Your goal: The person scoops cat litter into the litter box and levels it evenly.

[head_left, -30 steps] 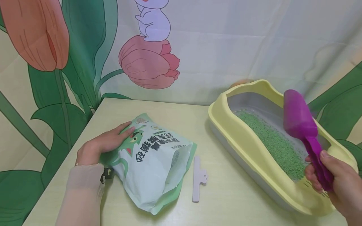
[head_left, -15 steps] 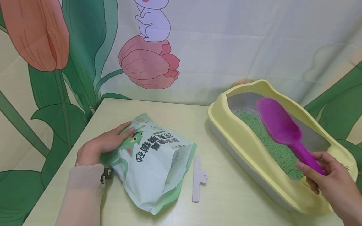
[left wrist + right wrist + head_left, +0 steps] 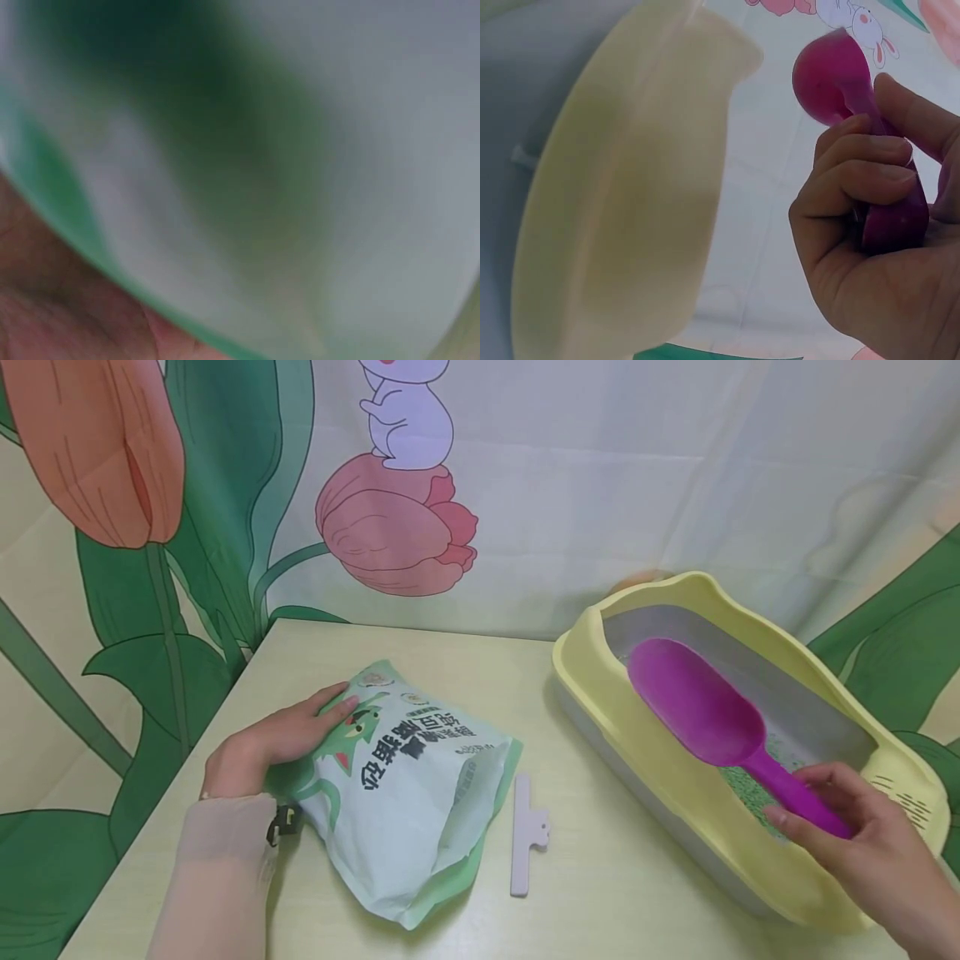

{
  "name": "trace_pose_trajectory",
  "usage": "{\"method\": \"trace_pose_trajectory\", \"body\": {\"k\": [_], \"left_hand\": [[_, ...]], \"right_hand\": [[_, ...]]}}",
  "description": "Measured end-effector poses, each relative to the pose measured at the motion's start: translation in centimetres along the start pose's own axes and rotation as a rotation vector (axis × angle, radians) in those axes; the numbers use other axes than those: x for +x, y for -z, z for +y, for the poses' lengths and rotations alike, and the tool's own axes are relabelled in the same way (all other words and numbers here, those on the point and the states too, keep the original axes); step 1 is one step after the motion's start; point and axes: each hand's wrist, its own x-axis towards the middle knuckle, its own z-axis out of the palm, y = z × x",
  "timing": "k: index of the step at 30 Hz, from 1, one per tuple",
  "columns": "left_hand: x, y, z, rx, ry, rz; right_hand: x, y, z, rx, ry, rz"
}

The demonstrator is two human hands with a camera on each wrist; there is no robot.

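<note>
My right hand [image 3: 862, 843] grips a purple scoop [image 3: 697, 702] by its handle, above the litter box [image 3: 675, 797]. The scoop's hollow faces up and its tip points to the far left, overlapping the box's yellow rim. In the right wrist view, curled fingers wrap the scoop [image 3: 832, 75] handle. Green cat litter [image 3: 752, 789] lies in the box's grey bottom, partly hidden by the scoop. My left hand [image 3: 296, 731] rests on the side of a pale green cat litter bag [image 3: 397, 827], which lies with its open end toward me. The left wrist view shows the bag [image 3: 375, 187] blurred and close.
Between bag and box, a pale lilac sealing clip [image 3: 520, 839] lies on the light table [image 3: 600, 868]. Behind the table hangs a curtain [image 3: 570, 510] printed with tulips and a rabbit. The litter box fills the table's right side.
My right hand has swung the scoop leftward over the litter box and turned it, so its hollow now shows. The left hand and the bag have stayed in place.
</note>
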Motion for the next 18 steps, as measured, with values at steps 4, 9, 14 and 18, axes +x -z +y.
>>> {"method": "trace_pose_trajectory", "body": {"k": [4,9,14,18], "left_hand": [[0.0,0.0,0.0,-0.001,-0.001,0.002],[0.0,0.0,-0.1,0.003,0.002,-0.001],[0.0,0.0,-0.1,0.007,0.0,0.001],[0.0,0.0,-0.1,0.01,0.0,0.004]], "right_hand": [[-0.4,-0.4,-0.5,-0.034,0.064,0.0],[-0.7,-0.9,-1.2,-0.065,0.098,-0.029],[-1.0,-1.6,-1.8,-0.079,0.13,-0.067],[-1.2,-2.1,-2.2,-0.107,0.142,-0.085]]}}
